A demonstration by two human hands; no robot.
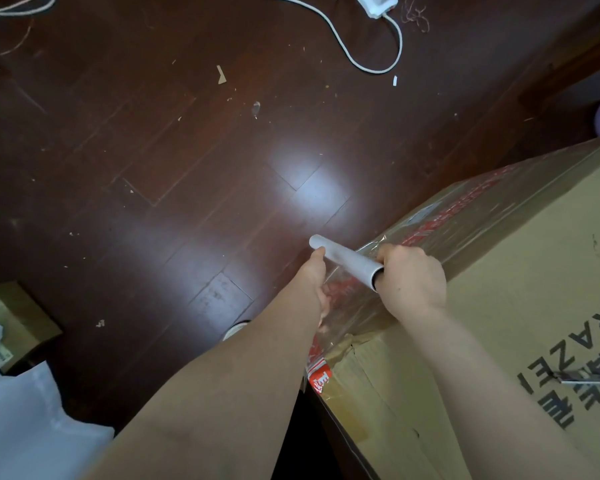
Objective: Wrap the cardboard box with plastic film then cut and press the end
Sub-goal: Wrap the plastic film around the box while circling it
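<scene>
A big cardboard box (520,271) with black print and red tape fills the right side. Clear plastic film (347,306) is stretched around its near corner and along its left face. A grey film roll (347,259) lies across that corner edge. My right hand (413,282) grips the roll's near end, with a finger in the tube. My left hand (317,271) holds the roll's far end, thumb against it, its fingers seen through the film.
Dark wooden floor (187,168) with scraps of debris lies to the left. A white cable (371,60) and charger (376,3) lie at the top. A small cardboard box (18,317) and a white plastic bag (32,417) sit at the lower left.
</scene>
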